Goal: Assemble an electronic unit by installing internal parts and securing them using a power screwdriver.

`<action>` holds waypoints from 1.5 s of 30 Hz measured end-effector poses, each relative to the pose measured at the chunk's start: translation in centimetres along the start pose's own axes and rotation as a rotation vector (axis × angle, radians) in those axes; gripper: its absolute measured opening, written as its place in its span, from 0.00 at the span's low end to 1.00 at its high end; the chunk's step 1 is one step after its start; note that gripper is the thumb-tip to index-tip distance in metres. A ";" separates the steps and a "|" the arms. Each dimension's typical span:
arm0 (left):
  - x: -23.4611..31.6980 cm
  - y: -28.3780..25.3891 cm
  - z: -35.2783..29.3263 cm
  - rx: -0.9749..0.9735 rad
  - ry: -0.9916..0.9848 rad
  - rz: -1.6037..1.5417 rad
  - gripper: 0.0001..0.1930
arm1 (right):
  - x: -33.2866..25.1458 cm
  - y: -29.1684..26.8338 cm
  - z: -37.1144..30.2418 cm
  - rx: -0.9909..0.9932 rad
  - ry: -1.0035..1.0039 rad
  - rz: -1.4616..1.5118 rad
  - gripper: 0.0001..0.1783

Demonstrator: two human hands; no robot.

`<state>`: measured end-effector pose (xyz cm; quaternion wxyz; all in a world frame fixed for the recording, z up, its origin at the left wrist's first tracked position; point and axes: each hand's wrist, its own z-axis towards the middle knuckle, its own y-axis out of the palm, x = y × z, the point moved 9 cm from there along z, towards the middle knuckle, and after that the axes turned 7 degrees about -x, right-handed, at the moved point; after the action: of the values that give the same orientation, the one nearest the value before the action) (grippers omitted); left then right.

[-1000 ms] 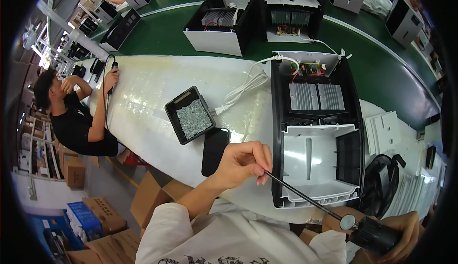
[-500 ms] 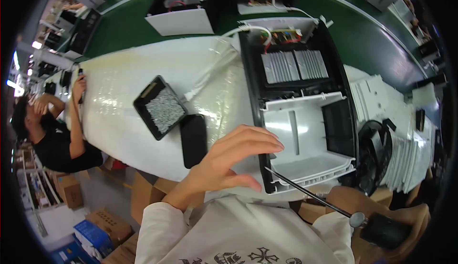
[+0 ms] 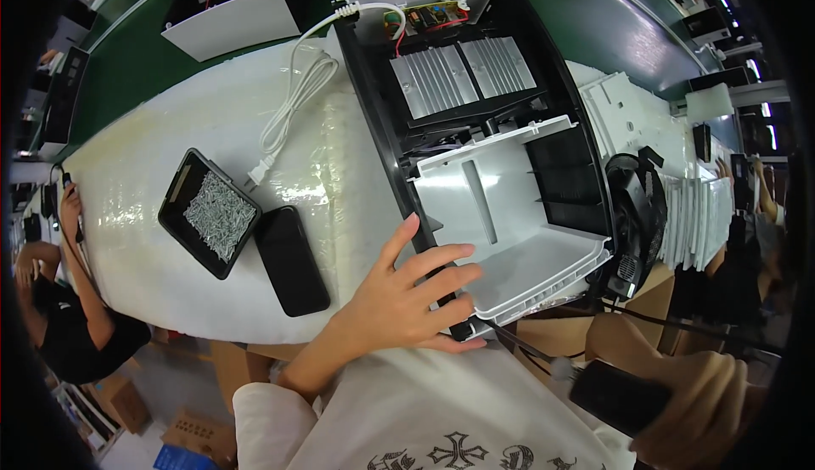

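Observation:
A black appliance housing [image 3: 393,160] lies open on the table, with a white inner liner [image 3: 509,194] in its near half and two finned metal heat sinks [image 3: 435,81] in its far half. My left hand [image 3: 406,304] is open, fingers spread over the housing's near left corner, some fingertips over the liner's edge. My right hand [image 3: 700,402] grips a black electric screwdriver [image 3: 618,395] at lower right. Its long thin shaft points toward that same corner, and the tip is partly hidden by the corner and my left hand.
Left of the housing are a black bin [image 3: 191,228] of screws, a black phone [image 3: 291,262] and a white power cord [image 3: 284,122]. At right are a black fan-like part [image 3: 628,224] and stacked white panels [image 3: 696,224]. A co-worker [image 3: 76,326] sits far left. Another unit [image 3: 242,24] stands behind.
My left hand has come down onto the housing's near corner, its fingers spreading. The screwdriver has shifted left and its tip sits lower at the corner. The whole view has turned.

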<state>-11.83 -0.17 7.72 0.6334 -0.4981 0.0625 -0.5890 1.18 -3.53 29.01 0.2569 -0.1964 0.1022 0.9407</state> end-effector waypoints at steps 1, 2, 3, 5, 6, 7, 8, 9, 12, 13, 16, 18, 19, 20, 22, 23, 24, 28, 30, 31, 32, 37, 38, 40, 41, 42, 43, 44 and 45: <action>-0.2 -0.1 -0.3 0.009 -0.020 0.021 0.22 | 1.2 -0.1 -0.8 0.031 0.109 -0.083 0.13; -0.3 -0.1 -0.7 0.015 -0.025 0.021 0.22 | 2.3 -0.3 -1.7 0.061 0.217 -0.168 0.13; -0.4 0.1 -0.9 0.017 -0.031 0.020 0.21 | 3.3 -0.5 -2.6 0.094 0.325 -0.262 0.14; -0.6 0.3 -1.4 0.020 -0.040 0.019 0.21 | 4.5 -0.9 -4.1 0.125 0.434 -0.353 0.14; -0.5 0.2 -1.0 0.025 -0.026 0.002 0.21 | 4.7 -0.7 -3.7 0.106 0.450 -0.348 0.15; -0.4 0.2 -0.8 0.023 -0.019 -0.001 0.21 | 5.0 -0.5 -3.8 0.088 0.455 -0.330 0.17; -0.4 0.2 -0.6 0.024 -0.013 -0.006 0.21 | 5.0 -0.4 -4.0 0.087 0.424 -0.335 0.16; -0.3 0.1 -0.5 0.028 -0.011 -0.007 0.21 | 5.2 -0.4 -4.1 0.087 0.426 -0.342 0.16; -0.4 0.0 -0.4 0.030 -0.013 -0.015 0.21 | 5.8 -0.3 -4.2 0.081 0.428 -0.322 0.16; -0.4 0.0 -0.6 0.027 -0.023 -0.016 0.21 | 6.0 -0.3 -4.4 0.082 0.427 -0.319 0.16; -0.5 0.0 -0.7 0.043 -0.027 -0.004 0.21 | 5.9 -0.1 -4.6 0.083 0.378 -0.354 0.16; -0.3 0.0 -0.9 0.061 -0.005 0.001 0.21 | 6.5 0.0 -4.4 0.106 0.484 -0.397 0.16; -0.2 -0.1 -0.9 0.075 0.015 0.011 0.20 | 6.6 0.1 -4.3 0.099 0.483 -0.394 0.16; -0.2 -0.1 -0.8 0.082 0.013 0.016 0.20 | 6.9 0.2 -4.3 0.082 0.497 -0.388 0.16; 0.0 -0.3 -0.9 0.106 0.033 0.001 0.20 | 7.3 0.6 -4.3 0.055 0.514 -0.370 0.16; 0.0 -0.4 -0.9 0.114 0.021 0.007 0.20 | 7.4 0.7 -4.3 0.049 0.522 -0.387 0.16; 0.1 -0.5 -0.9 0.109 0.033 -0.001 0.20 | 7.6 0.8 -4.5 0.043 0.530 -0.402 0.16; 0.2 -0.6 -0.8 0.116 0.057 -0.012 0.20 | 8.3 1.2 -4.8 0.028 0.476 -0.360 0.16; 0.2 -1.0 -0.8 0.123 0.058 -0.013 0.20 | 8.4 1.5 -4.7 0.006 0.430 -0.348 0.17; 0.2 -1.0 -0.8 0.122 0.064 -0.016 0.20 | 8.5 1.4 -4.8 0.004 0.430 -0.345 0.17; 0.1 -1.0 -0.7 0.123 0.063 -0.014 0.20 | 8.5 1.4 -4.9 -0.006 0.418 -0.355 0.17; 0.2 -1.3 -0.9 0.131 0.063 -0.022 0.20 | 8.7 1.3 -4.5 -0.005 0.452 -0.369 0.18; 0.1 -1.2 -0.9 0.131 0.056 -0.001 0.20 | 8.7 1.3 -4.6 -0.003 0.436 -0.369 0.17; 0.5 -1.3 -0.7 0.142 0.083 -0.004 0.20 | 8.6 1.1 -4.4 -0.011 0.400 -0.350 0.15; 0.5 -1.4 -0.7 0.141 0.070 0.025 0.20 | 8.7 0.9 -4.4 -0.046 0.429 -0.277 0.16; 0.6 -1.4 -0.7 0.115 0.075 0.021 0.20 | 8.8 0.7 -4.2 -0.084 0.457 -0.202 0.17; 0.8 -1.6 -0.6 0.088 0.079 0.019 0.19 | 8.9 0.6 -3.7 -0.124 0.482 -0.127 0.19; 0.9 -1.8 -0.3 0.075 0.101 0.029 0.20 | 8.7 0.4 -2.5 -0.145 0.531 -0.137 0.19; 0.7 -2.5 -0.2 0.072 0.095 0.053 0.20 | 7.0 -0.5 -3.1 -0.030 0.407 -0.206 0.19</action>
<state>-13.50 -0.41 9.74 0.6625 -0.4446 0.0847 -0.5969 -3.14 -0.92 23.19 0.3228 -0.3955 0.1175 0.8518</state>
